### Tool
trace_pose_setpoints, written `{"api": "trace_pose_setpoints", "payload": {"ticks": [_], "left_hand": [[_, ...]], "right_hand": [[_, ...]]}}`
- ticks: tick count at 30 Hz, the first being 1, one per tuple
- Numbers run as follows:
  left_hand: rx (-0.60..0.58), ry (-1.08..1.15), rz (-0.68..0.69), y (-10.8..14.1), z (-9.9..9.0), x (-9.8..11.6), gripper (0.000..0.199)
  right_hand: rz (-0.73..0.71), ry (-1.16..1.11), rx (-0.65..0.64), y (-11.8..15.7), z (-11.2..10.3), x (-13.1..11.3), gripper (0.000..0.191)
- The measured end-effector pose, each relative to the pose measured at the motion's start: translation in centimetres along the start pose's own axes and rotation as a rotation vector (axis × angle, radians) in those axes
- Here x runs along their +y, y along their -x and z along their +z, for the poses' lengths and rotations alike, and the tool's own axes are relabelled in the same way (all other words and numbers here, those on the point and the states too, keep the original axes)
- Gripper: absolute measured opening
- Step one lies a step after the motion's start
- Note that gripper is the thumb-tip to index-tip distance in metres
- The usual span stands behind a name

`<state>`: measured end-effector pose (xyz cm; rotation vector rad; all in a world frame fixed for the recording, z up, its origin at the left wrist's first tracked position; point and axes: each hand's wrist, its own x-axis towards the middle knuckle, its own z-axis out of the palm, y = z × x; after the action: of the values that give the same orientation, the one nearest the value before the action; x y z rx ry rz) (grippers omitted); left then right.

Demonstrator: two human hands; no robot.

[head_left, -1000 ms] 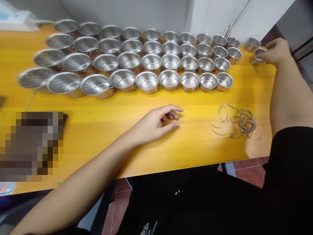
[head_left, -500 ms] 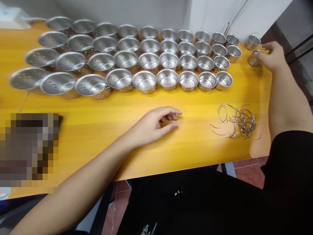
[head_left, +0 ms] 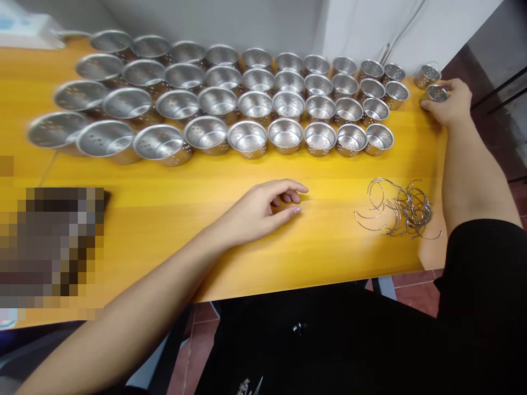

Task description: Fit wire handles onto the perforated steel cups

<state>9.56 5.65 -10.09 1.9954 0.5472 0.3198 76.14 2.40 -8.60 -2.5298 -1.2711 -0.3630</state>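
Observation:
At the table's far right end, my right hand [head_left: 453, 103] has thumb and fingers closed around a small perforated metal cup [head_left: 433, 95]. Just behind it stands another such cup [head_left: 427, 75] with a thin wire arching over its rim. My left hand [head_left: 274, 209] rests on the yellow table in the middle, holding nothing, thumb apart from its loosely curled fingers. A tangled pile of curved wire handles [head_left: 414, 208] lies between my two hands, towards the right.
Several rows of perforated metal cups [head_left: 247, 137] stand along the back of the yellow table [head_left: 329, 236]. A blurred-out dark object [head_left: 49, 241] lies at the left. Behind the cups are a wall and a cable [head_left: 405, 24]; a white box [head_left: 28, 30] sits far left.
My right hand has shifted from the cup's rim to a grip around its sides. The view has turned slightly; my left hand stays where it was.

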Motion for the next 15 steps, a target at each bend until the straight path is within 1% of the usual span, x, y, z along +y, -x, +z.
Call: {"api": "trace_pose_setpoints", "payload": {"ticks": [3, 7, 10, 13, 15], "left_hand": [[0.009, 0.005, 0.013, -0.1, 0.1, -0.2, 0.047], [0.009, 0.01, 0.019, -0.2, 0.2, -0.1, 0.044], [0.009, 0.025, 0.012, -0.2, 0.2, 0.1, 0.042], [0.011, 0.039, 0.002, -0.4, 0.1, 0.3, 0.043], [0.01, 0.044, 0.014, -0.6, 0.2, 0.4, 0.042]], "right_hand": [[0.148, -0.069, 0.002, 0.3, -0.5, -1.2, 0.074], [0.188, -0.125, 0.011, 0.7, -1.2, -3.1, 0.097], [0.212, -0.135, 0.003, 0.9, -1.4, -3.8, 0.11], [0.196, -0.15, -0.013, 0.8, -1.2, -3.2, 0.127], [0.149, -0.148, -0.016, 0.5, -0.9, -1.4, 0.138]]}}
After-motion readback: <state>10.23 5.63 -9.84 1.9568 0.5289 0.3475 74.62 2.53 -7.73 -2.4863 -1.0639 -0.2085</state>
